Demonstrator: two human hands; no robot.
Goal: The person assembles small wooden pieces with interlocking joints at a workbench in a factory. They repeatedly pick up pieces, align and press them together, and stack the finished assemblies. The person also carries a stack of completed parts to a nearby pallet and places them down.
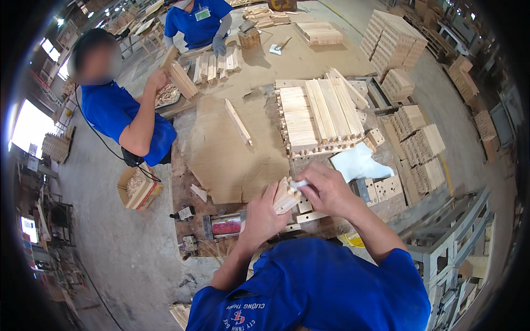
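Head cam, biggest stuff first: scuffed workbench [181, 176] in front of the wearer; brown cardboard sheet [221, 165] on it, probably to save the wood from scratches; pale slat stack [320, 110] toward the right, laid in rows, I'd guess so pieces are within easy reach; crumpled white cloth [359, 163] just below that; one loose slat [238, 123] by itself on the cardboard. Wood pieces in hand [284, 199] are over the bench's near edge, notched ends up and away from the body, which looks handy for getting at those ends; a small white item [300, 183] is right up against them, too small to identify. Poses: left hand [262, 218] is wrapped round the wood, some fingers hidden so can't tell their spread; right hand [326, 190] comes in from the right, wrist bent inward, thumb and forefinger pinching the white item.
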